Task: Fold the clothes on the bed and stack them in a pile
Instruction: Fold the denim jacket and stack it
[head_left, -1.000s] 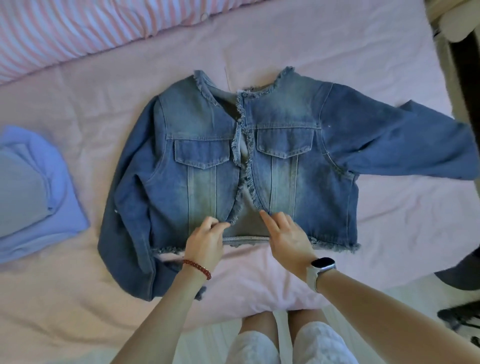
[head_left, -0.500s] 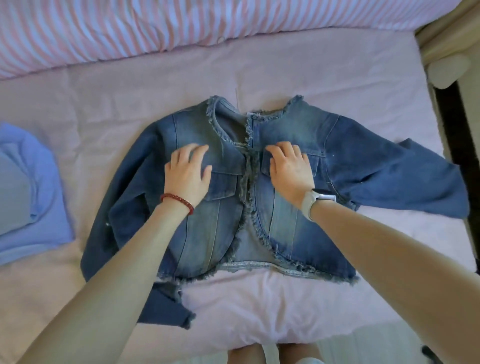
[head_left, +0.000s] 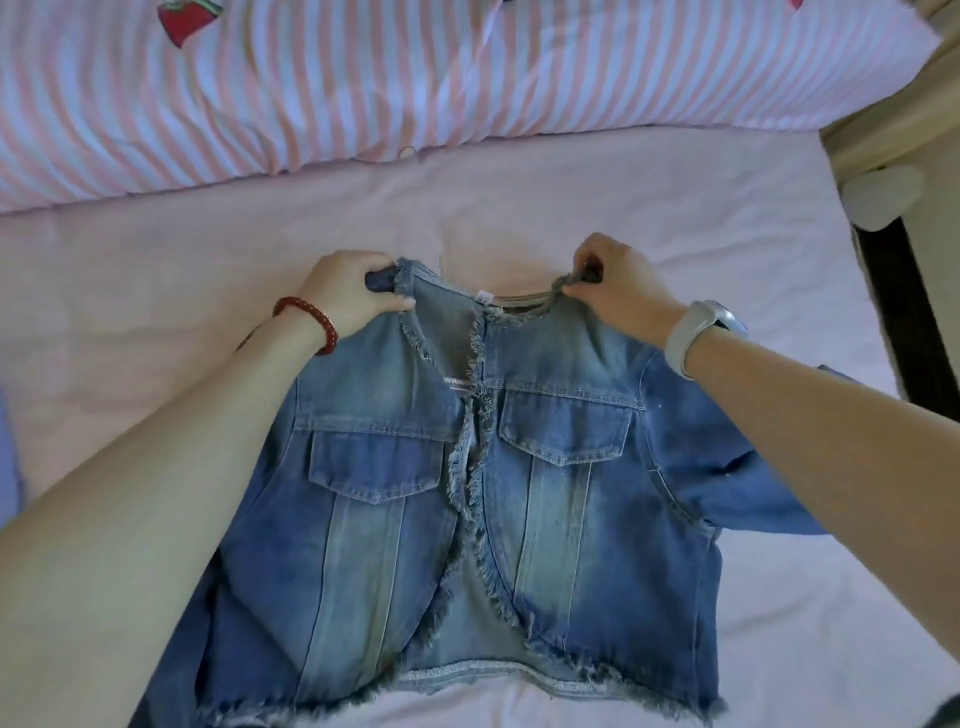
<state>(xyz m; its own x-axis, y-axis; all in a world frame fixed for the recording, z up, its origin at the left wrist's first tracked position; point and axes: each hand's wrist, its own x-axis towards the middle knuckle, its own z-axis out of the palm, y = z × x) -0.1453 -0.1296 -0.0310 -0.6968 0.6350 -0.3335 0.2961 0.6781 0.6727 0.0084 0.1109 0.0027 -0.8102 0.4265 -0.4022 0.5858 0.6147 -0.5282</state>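
Observation:
A blue denim jacket with frayed edges and two chest pockets lies front up on the pink bed sheet. My left hand, with a red bead bracelet at the wrist, grips the jacket's left shoulder at the collar. My right hand, with a white watch at the wrist, pinches the right shoulder at the collar. My forearms hide most of both sleeves. Part of the right sleeve shows under my right arm.
A pink-and-white striped duvet lies along the far side of the bed. A sliver of a folded blue garment shows at the left edge. Dark furniture stands beside the bed on the right.
Both hands moved from the jacket's chest up to its shoulders and took hold of the collar corners. The view tilted toward the far side of the bed, and the jacket looks closer.

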